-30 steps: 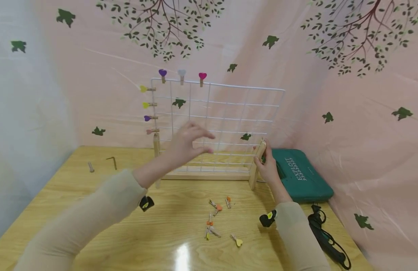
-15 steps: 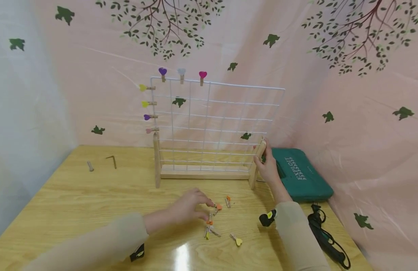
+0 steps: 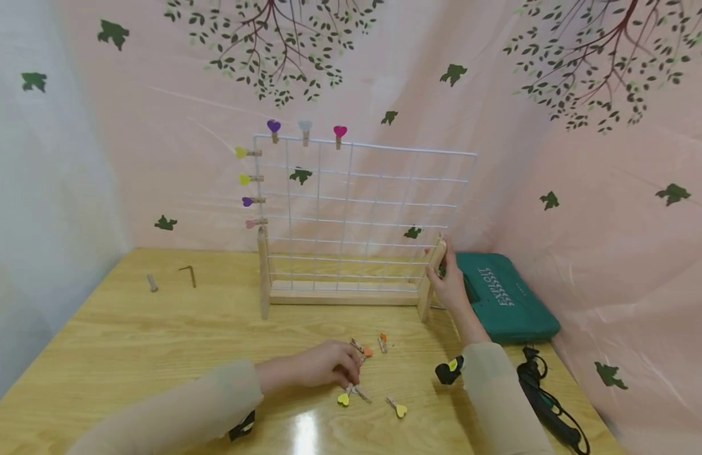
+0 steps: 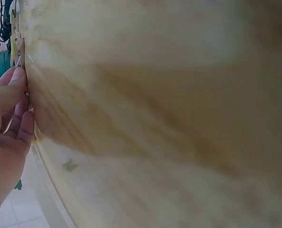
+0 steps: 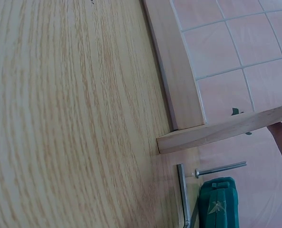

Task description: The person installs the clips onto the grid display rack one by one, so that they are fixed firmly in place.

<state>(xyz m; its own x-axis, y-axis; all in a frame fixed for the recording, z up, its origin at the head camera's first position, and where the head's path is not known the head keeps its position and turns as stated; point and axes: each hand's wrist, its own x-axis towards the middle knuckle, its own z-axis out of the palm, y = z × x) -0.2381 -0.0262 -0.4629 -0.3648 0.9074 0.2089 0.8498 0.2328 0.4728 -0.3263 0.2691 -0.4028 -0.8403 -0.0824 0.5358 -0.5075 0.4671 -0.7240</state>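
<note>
My left hand (image 3: 328, 364) is down on the table among small wooden clothespins with heart tops, its fingertips pinching one that they mostly hide. Beside those fingers lie a yellow-heart clothespin (image 3: 343, 399) and an orange-heart clothespin (image 3: 367, 351). In the left wrist view, the fingers (image 4: 18, 85) come together at the left edge. My right hand (image 3: 452, 284) grips the right wooden post (image 3: 433, 268) of a stand that holds a white wire grid (image 3: 351, 202) upright. Heart clothespins, such as a pink one (image 3: 340, 132), are clipped along the grid's top and left edges.
Another yellow-heart clothespin (image 3: 400, 410) and an orange one (image 3: 383, 342) lie nearby. A green case (image 3: 507, 297) and a black corded tool (image 3: 550, 404) are at the right. A bolt (image 3: 151, 282) and a hex key (image 3: 189, 275) lie at the left; another hex key (image 5: 182, 194) is by the stand.
My left hand has come down from in front of the grid to the clothespins, and its fingers have closed in among them. A yellow-heart clothespin has shifted slightly. My right hand stays on the post.
</note>
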